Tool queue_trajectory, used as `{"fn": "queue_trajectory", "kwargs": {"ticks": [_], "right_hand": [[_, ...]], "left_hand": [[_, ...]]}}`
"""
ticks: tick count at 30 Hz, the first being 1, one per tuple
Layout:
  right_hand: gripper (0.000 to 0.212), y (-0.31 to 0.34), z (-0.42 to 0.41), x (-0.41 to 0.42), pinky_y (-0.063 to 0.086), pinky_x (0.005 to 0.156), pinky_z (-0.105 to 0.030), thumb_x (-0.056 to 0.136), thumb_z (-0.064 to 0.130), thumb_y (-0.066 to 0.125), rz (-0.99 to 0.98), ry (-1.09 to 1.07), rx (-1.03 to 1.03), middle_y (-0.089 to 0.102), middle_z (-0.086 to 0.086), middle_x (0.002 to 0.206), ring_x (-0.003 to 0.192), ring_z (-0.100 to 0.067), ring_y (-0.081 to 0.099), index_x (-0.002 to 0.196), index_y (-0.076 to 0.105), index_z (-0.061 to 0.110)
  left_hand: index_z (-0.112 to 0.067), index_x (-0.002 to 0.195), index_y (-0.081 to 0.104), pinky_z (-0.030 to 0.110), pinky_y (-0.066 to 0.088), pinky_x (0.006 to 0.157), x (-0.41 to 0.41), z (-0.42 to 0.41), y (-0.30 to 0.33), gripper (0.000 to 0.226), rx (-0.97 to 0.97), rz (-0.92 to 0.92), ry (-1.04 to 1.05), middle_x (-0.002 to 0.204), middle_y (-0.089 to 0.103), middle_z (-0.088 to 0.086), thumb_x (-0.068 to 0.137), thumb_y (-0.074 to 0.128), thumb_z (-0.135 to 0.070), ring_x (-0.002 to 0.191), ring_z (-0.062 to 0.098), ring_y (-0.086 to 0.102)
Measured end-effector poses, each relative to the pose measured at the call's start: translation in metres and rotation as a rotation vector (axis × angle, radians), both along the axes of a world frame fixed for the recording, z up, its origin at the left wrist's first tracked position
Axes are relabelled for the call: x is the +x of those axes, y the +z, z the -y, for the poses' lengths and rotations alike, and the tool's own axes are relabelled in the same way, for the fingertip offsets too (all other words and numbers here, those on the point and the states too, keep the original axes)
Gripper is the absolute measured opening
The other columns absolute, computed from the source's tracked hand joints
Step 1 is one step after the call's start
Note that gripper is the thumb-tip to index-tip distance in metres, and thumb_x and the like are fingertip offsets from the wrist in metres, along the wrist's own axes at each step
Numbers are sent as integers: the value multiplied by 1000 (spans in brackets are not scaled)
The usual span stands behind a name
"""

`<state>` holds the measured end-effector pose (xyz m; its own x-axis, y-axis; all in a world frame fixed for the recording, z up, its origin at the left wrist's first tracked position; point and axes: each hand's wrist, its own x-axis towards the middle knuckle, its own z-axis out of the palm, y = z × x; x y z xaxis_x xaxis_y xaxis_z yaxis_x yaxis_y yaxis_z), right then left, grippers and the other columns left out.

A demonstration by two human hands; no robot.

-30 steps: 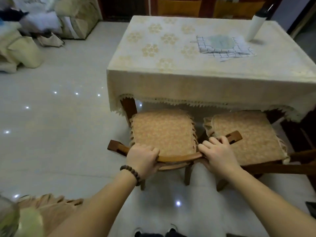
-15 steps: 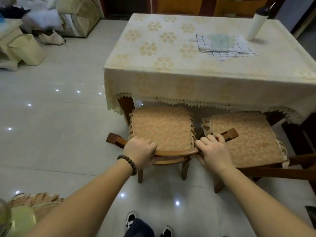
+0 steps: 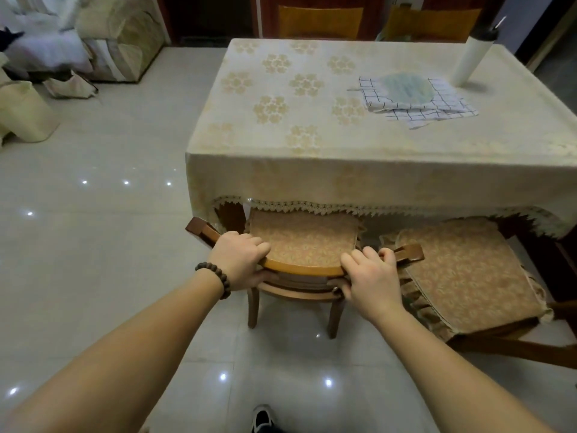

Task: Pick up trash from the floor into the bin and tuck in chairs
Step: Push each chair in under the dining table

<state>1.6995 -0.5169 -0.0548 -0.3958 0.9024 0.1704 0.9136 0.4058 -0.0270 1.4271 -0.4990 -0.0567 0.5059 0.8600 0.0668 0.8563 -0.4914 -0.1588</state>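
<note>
A wooden chair [image 3: 304,271] with an orange patterned cushion stands at the near side of the table [image 3: 343,170], its seat partly under the lace hem of the cream tablecloth. My left hand [image 3: 239,260], with a bead bracelet at the wrist, grips the curved top rail on the left. My right hand [image 3: 370,276] grips the same rail on the right. A second cushioned chair [image 3: 468,276] stands to the right, its seat mostly out from under the table. No trash or bin is clearly in view.
On the table lie a checked cloth [image 3: 415,101] and a white bottle [image 3: 471,54]. Two more chairs [image 3: 320,21] stand at the far side. Beige bags [image 3: 25,114] and a covered sofa [image 3: 121,39] sit far left. Glossy tiled floor [image 3: 93,229] spreads left.
With both hands on its rail, the chair has slid forward, so its seat now reaches under the tablecloth. A cushioned seat at the bottom left has left the view.
</note>
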Motion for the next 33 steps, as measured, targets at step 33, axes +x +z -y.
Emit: {"fn": "queue_trajectory", "kwargs": {"ticks": [33], "right_hand": [[30, -28, -216, -11, 37, 82, -43, 67, 39, 75, 20, 80, -10, 63, 3, 83, 85, -25, 55, 87, 60, 23]], "left_hand": [[-25, 79, 52, 31, 41, 63, -5, -179, -21, 33, -71, -32, 182, 75, 59, -5, 70, 66, -53, 69, 19, 58]]}}
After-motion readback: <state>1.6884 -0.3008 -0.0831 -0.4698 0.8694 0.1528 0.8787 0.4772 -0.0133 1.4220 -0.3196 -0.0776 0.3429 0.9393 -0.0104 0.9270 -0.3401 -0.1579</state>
